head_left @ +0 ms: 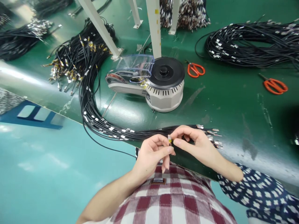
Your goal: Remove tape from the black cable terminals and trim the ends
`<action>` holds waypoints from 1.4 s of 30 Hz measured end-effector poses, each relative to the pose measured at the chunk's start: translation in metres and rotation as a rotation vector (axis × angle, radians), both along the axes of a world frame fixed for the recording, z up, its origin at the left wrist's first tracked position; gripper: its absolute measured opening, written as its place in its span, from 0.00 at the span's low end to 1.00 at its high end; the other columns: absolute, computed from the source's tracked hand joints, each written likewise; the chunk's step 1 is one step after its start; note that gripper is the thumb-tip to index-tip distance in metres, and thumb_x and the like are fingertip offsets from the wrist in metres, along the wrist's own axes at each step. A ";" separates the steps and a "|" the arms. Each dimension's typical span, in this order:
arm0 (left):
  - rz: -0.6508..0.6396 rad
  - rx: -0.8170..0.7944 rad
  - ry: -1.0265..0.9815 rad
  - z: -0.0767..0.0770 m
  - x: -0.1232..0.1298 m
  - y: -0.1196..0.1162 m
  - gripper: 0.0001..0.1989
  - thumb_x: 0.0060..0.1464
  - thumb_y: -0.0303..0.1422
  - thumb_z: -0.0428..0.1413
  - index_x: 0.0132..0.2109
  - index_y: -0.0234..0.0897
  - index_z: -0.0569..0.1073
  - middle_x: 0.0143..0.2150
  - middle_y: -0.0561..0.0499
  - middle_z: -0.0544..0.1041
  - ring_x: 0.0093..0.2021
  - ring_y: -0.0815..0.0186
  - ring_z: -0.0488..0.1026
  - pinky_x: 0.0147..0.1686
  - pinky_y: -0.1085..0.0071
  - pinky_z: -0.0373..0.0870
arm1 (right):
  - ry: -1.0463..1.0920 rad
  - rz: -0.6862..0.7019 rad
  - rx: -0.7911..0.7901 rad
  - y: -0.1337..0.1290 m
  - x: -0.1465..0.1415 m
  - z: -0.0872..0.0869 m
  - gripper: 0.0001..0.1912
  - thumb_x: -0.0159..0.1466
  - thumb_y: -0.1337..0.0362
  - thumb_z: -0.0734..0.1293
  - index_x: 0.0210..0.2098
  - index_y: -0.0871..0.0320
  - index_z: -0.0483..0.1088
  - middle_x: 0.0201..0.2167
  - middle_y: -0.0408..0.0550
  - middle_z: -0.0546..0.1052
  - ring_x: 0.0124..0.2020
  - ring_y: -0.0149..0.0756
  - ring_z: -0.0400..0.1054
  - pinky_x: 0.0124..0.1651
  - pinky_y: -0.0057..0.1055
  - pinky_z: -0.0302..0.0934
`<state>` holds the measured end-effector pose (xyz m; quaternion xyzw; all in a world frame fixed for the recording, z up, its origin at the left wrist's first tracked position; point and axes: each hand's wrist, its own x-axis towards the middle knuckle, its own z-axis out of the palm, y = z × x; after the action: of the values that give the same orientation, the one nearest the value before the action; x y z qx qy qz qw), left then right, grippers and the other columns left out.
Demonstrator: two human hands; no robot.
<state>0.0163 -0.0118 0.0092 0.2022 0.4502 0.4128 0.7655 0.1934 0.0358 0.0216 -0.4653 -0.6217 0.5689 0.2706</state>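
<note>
My left hand (151, 155) pinches a small connector (169, 140) with a yellow patch and a pale end, at the table's front edge. Close on its right is my right hand (193, 141), thumb and forefinger bent together beside the connector's tip; whether they touch it is unclear. Behind both hands runs a long bundle of black cables (102, 127) with white labels, its metal ends (216, 137) lying right of my right hand. A round grey and black tape dispenser (164, 96) with a clear cover stands beyond the bundle.
Two orange-handled scissors (196, 70) (275, 86) lie at the right. A coiled cable bundle (245, 46) is at the back right. White posts (154, 31) rise behind the dispenser. More cables (21, 40) lie far left, and a blue frame (30, 115) stands below the table's edge.
</note>
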 end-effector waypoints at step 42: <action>-0.010 0.099 -0.070 -0.003 0.003 -0.001 0.13 0.51 0.36 0.67 0.30 0.31 0.72 0.25 0.48 0.81 0.12 0.75 0.68 0.12 0.82 0.51 | 0.228 0.029 -0.224 0.007 -0.004 -0.002 0.11 0.56 0.57 0.75 0.30 0.59 0.77 0.23 0.42 0.73 0.23 0.27 0.59 0.26 0.28 0.53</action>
<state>0.0189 -0.0131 0.0062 0.2275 0.4012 0.4376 0.7718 0.1892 0.0425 0.0193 -0.4160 -0.5261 0.6878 0.2777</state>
